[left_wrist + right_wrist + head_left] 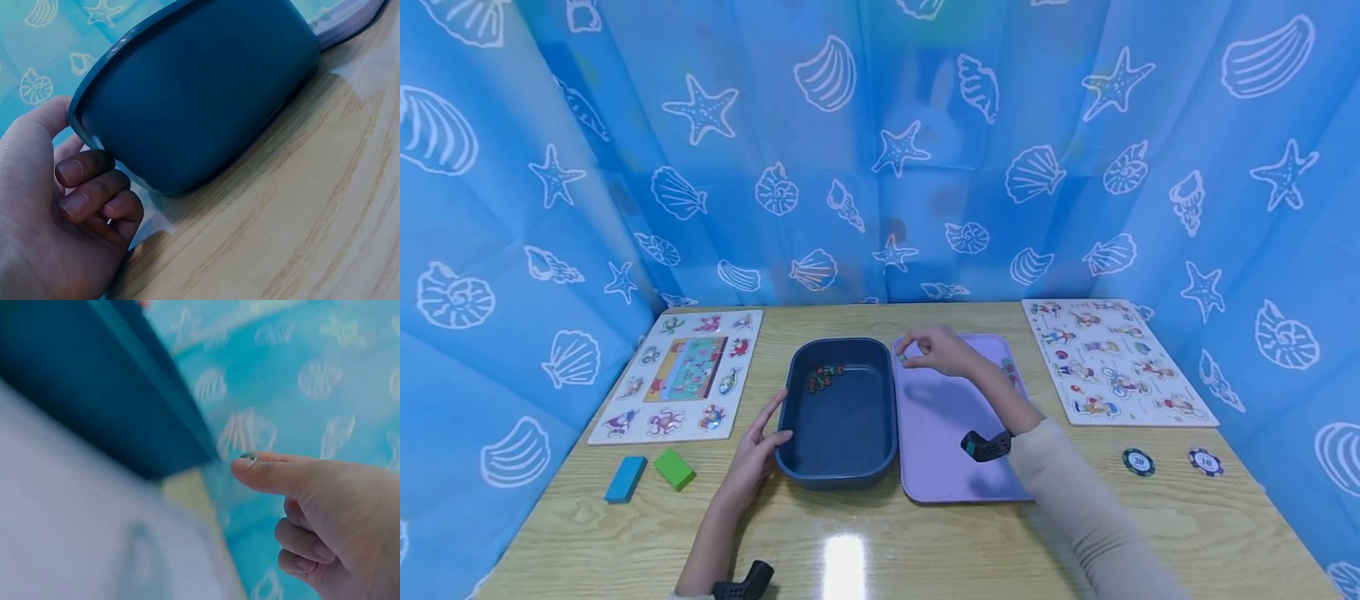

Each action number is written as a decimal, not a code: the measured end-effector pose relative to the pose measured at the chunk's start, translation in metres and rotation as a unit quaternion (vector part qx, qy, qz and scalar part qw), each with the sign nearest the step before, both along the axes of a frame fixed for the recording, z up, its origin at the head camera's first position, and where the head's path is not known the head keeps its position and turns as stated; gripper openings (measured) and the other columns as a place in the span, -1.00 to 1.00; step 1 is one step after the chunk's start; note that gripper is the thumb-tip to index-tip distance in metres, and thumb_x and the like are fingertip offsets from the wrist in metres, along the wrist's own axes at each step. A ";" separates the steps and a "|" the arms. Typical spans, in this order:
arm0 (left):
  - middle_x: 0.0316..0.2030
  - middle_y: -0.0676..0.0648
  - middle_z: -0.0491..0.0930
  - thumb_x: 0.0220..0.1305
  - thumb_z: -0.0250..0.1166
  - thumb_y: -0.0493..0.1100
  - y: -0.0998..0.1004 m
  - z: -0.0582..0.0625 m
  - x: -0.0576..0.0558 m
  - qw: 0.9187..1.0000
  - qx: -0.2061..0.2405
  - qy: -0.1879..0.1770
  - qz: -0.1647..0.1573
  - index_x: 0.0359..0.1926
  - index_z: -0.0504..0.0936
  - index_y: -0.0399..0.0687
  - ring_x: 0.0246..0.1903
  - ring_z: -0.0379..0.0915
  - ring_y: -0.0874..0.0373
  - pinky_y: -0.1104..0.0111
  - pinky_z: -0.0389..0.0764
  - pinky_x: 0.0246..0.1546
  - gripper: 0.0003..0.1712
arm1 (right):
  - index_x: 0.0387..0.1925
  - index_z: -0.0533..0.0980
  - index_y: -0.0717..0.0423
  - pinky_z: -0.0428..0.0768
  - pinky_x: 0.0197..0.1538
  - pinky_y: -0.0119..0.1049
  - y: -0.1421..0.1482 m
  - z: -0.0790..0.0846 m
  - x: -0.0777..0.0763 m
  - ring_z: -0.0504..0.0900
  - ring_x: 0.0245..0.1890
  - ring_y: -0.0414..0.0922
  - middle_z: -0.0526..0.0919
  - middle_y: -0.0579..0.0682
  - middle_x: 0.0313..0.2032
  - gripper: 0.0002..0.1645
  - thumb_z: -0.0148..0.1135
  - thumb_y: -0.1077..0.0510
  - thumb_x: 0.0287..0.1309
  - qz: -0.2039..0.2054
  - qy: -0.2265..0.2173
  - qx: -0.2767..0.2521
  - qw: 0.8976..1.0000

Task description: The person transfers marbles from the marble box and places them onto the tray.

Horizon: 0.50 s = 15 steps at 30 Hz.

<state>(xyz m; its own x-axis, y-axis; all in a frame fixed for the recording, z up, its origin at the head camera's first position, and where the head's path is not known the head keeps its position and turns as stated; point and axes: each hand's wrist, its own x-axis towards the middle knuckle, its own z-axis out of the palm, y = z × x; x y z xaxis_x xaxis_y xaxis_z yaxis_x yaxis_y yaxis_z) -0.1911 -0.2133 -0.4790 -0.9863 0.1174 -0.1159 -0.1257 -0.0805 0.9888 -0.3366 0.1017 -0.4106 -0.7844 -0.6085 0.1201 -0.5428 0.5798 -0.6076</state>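
My right hand [942,352] pinches a small green glass marble [248,457] between thumb and forefinger, over the far left of the lilac tray [943,467]. Its other fingers are curled in. Left of the tray stands a deep dark blue bin [837,481] with several orange and green marbles [822,379] gathered at its far left inside. My left hand [756,452] grips the bin's left wall, thumb over the rim; in the left wrist view, curled fingers [94,194] sit against the outside. More marbles [1008,368] lie along the tray's right side, partly behind my right forearm.
Picture puzzle boards lie at the left [681,371] and right [1108,362]. Near the left board are a blue block [626,479] and a green block [674,469]. Two poker chips, one green [1138,462] and one dark blue [1206,462], lie at the right. A shell-patterned curtain [880,167] encloses the table.
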 end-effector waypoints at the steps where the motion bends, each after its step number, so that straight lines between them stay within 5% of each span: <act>1: -0.85 0.07 0.23 0.27 0.09 -0.15 0.000 0.000 0.000 1.000 0.000 0.000 0.001 0.30 0.11 0.38 -0.87 0.15 0.22 0.46 0.23 -0.71 -0.36 | -0.22 0.58 0.03 0.18 -0.57 -0.35 0.009 -0.005 -0.001 0.13 -0.71 -0.18 0.20 -0.11 -0.74 -0.78 0.25 0.11 0.03 -0.008 -0.005 0.004 1.000; 9: -0.86 0.10 0.17 0.30 0.02 -0.23 0.001 0.010 0.004 1.000 -0.005 0.002 -0.003 0.34 0.06 0.26 -0.88 0.08 0.24 0.47 0.19 -0.72 -0.35 | -0.29 0.60 0.05 0.20 -0.58 -0.40 0.059 -0.044 -0.003 0.13 -0.73 -0.24 0.16 -0.17 -0.79 -0.81 0.30 0.16 -0.04 -0.049 -0.021 0.053 0.997; 15: -0.86 0.10 0.17 0.30 0.02 -0.22 0.004 0.017 0.009 1.000 -0.012 0.009 -0.008 0.35 0.04 0.22 -0.88 0.08 0.24 0.48 0.20 -0.72 -0.35 | -0.27 0.62 -0.04 0.20 -0.60 -0.40 0.071 -0.052 -0.003 0.15 -0.72 -0.23 0.18 -0.16 -0.77 -0.78 0.31 0.15 -0.05 -0.072 -0.017 0.056 0.996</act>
<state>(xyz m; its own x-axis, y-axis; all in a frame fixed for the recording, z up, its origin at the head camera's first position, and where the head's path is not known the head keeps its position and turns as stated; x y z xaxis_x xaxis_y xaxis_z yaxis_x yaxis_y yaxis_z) -0.1824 -0.2093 -0.4616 -0.9863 0.1302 -0.1014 -0.1093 -0.0552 0.9925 -0.3393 0.1730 -0.4629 -0.8665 -0.4983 0.0285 -0.4295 0.7154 -0.5510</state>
